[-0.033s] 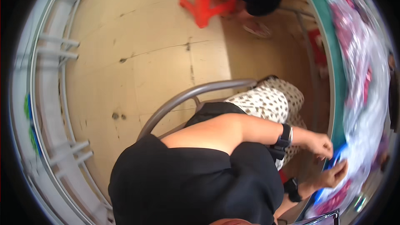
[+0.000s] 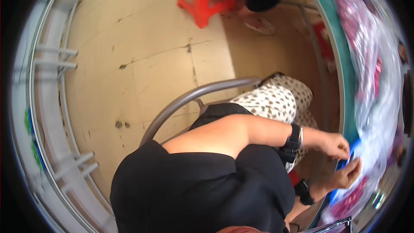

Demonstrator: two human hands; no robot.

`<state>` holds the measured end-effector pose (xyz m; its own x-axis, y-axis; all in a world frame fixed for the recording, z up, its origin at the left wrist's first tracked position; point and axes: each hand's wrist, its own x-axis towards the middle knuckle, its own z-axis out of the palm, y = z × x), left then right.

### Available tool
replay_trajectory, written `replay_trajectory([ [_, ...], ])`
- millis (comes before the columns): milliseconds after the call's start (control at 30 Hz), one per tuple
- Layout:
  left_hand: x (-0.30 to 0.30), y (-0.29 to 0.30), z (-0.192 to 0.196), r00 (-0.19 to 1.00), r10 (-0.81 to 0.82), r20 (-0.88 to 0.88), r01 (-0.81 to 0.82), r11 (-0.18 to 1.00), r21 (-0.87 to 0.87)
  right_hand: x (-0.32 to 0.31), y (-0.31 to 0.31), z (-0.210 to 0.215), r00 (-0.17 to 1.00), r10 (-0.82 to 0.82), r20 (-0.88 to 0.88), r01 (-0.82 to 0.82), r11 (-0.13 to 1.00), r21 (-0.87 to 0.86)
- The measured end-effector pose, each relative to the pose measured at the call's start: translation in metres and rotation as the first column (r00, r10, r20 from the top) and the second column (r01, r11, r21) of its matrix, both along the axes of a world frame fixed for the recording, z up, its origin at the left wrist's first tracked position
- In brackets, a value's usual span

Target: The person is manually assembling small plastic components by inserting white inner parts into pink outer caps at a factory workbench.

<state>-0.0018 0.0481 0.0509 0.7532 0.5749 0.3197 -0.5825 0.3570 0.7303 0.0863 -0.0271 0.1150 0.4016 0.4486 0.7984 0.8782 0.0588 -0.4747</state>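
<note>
Left hand point(image 2: 335, 144) and right hand point(image 2: 348, 173) both pinch a blue strip point(image 2: 345, 164) at the table edge point(image 2: 345, 82), fingers closed on it from either side to keep it steady. Clear bags point(image 2: 371, 60) piled beyond.

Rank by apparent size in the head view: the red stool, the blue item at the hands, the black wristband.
1. red stool, partly cut off by the frame
2. blue item, mostly hidden by the hands
3. black wristband

The last two look close in size, so their order is unsure.

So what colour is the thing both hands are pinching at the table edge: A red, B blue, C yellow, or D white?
B: the left hand and right hand both grip a blue flat piece at the green table edge.
</note>
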Motion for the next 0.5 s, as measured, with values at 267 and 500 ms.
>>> replay_trajectory([
  [267,-0.01,-0.046,0.032,0.986,0.165,-0.007,-0.164,0.984,0.062,-0.008,-0.05,-0.009,0.997,0.0,-0.082,-0.007,0.996,-0.084],
  [500,-0.006,-0.068,0.012,0.944,0.273,-0.186,-0.239,0.953,0.186,-0.017,-0.083,-0.019,0.99,-0.019,-0.142,0.0,0.991,-0.134],
])
